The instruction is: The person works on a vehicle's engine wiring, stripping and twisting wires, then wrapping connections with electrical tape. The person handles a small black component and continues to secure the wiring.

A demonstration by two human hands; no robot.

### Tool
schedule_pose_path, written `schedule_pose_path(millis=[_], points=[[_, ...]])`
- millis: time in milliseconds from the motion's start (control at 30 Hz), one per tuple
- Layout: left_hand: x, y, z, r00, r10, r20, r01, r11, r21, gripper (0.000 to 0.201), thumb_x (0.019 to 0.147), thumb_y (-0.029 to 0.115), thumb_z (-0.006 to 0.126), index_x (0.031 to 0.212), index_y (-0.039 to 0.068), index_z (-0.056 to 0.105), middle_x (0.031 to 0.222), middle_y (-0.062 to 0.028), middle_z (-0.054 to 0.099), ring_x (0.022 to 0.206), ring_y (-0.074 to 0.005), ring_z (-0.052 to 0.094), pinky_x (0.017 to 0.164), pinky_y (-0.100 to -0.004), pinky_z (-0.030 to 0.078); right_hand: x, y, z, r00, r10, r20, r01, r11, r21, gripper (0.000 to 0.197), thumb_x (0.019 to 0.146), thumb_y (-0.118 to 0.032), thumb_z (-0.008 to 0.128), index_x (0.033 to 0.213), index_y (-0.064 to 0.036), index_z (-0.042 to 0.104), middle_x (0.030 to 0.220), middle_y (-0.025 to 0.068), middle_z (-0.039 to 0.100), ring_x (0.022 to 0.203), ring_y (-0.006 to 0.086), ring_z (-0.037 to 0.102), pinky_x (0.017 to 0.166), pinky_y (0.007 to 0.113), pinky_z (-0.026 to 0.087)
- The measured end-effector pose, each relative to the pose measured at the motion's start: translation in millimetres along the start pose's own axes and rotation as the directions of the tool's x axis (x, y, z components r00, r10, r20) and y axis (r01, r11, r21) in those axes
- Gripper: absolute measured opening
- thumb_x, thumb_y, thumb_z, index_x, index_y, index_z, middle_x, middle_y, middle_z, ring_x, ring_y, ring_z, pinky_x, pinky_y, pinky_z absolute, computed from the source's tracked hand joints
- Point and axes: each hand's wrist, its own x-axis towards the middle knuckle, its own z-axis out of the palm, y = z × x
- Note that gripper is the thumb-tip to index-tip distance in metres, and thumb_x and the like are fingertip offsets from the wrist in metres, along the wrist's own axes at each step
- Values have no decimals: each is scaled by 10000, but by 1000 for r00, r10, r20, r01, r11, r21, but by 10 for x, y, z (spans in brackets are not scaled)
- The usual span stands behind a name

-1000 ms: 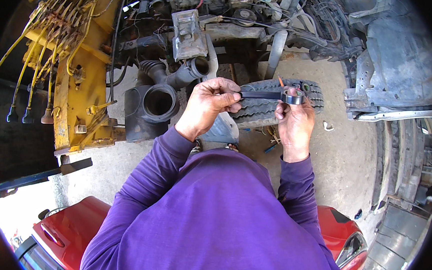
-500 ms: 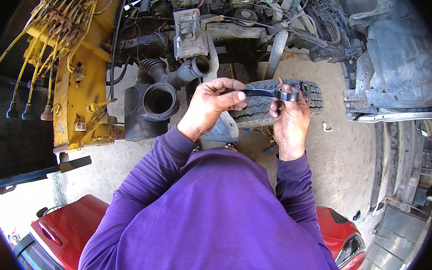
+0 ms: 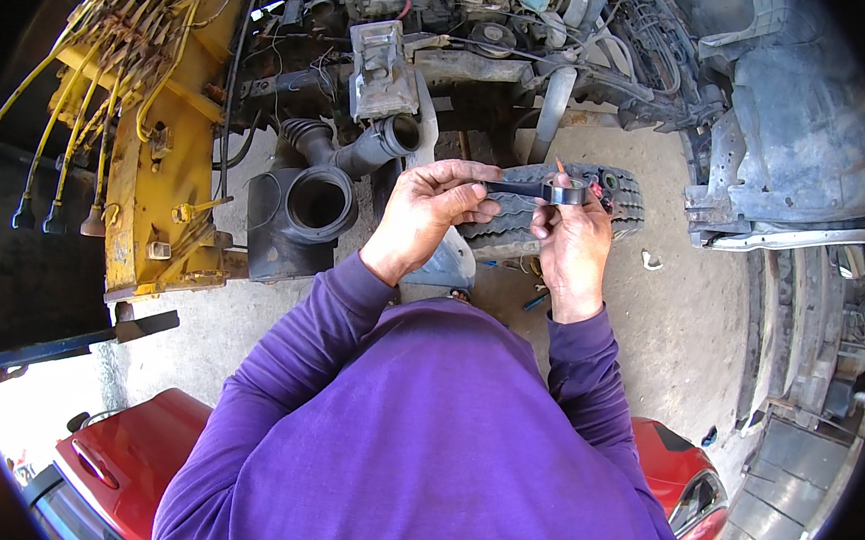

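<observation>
My left hand pinches the free end of a black strip of tape between thumb and fingers. From there the strip runs nearly level to a roll of black tape, gripped upright by my right hand. A thin orange pointed piece sticks up beside the roll; its lower part is hidden, and I cannot tell what it is. Both hands are held in front of my chest, above a worn tyre that lies lower down.
Left of my hands stands a black plastic air duct with a round opening. A yellow frame with levers and hoses is further left. Engine parts fill the far side. Grey panels stand right; red bodywork is behind me.
My right hand and the tape roll have shifted slightly left and tilted a little. The left hand has barely moved and still holds the strip's end.
</observation>
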Motion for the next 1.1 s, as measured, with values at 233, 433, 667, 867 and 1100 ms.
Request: schedule_pose_path(millis=[233,433,667,867,1100], points=[[40,-92,-59,998,49,49,-53,994,92,201,929,16,702,1126,-25,698,941,-84,724,835,-150,714,778,-281,589,-18,98,77,1000,10,22,-9,1000,-28,234,983,-246,705,932,-36,614,767,54,644,563,102,556,491,224,395],[2,-19,0,1000,3,11,-3,1000,-3,190,907,-14,713,1097,-26,707,921,-68,723,794,-128,693,746,-258,570,-13,82,101,1000,13,15,-12,1000,-24,238,985,-243,702,914,-33,615,743,41,639,550,97,558,476,227,388],[35,-66,21,996,69,62,-76,989,126,198,910,-1,713,1105,-32,706,925,-85,725,796,-137,692,746,-254,568,-33,169,115,998,38,43,-35,997,-71,207,996,-237,684,981,-42,616,771,22,618,581,107,553,510,232,395],[59,-66,-41,998,-8,66,4,998,57,190,911,-1,712,1097,-39,704,965,-105,732,811,-146,697,769,-268,581,-39,172,169,999,30,44,-27,998,-58,243,992,-231,694,880,-36,601,754,29,632,557,82,543,491,227,388],[31,-35,4,996,-84,40,86,995,-50,174,912,3,713,1084,-19,694,960,-89,729,830,-186,722,789,-320,605,-27,236,146,996,64,58,-61,996,-59,207,997,-210,684,930,-29,610,779,31,633,581,73,528,515,224,400]])
